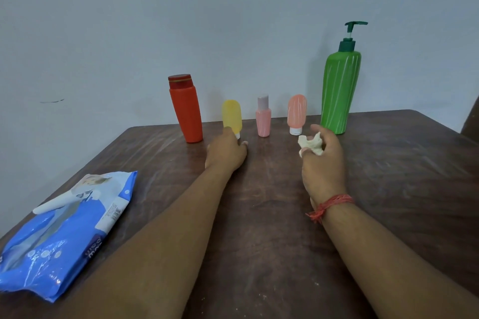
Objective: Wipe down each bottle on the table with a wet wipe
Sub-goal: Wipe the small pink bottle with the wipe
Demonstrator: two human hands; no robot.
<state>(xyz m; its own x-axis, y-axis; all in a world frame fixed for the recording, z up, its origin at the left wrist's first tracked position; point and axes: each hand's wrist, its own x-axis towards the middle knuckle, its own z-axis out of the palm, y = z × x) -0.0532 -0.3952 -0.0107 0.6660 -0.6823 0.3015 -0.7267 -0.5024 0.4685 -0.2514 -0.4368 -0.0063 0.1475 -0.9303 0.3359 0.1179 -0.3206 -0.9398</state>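
Observation:
Along the far edge of the brown table (388, 176) stands a row of bottles: a red bottle (186, 111), a yellow tube (232, 115) on its cap, a small pink bottle (263, 118), a salmon tube (296, 112) on its white cap, and a tall green pump bottle (339, 85). My left hand (226, 151) lies low on the table just in front of the yellow tube, thumb near its base, fingers relaxed. My right hand (322, 160) grips a crumpled white wet wipe (311, 144), in front of the salmon tube and the green bottle.
A blue pack of wet wipes (64, 230) lies at the table's left front edge. A pale wall rises right behind the bottles. A dark chair back (471, 122) shows at the far right. A red thread band circles my right wrist.

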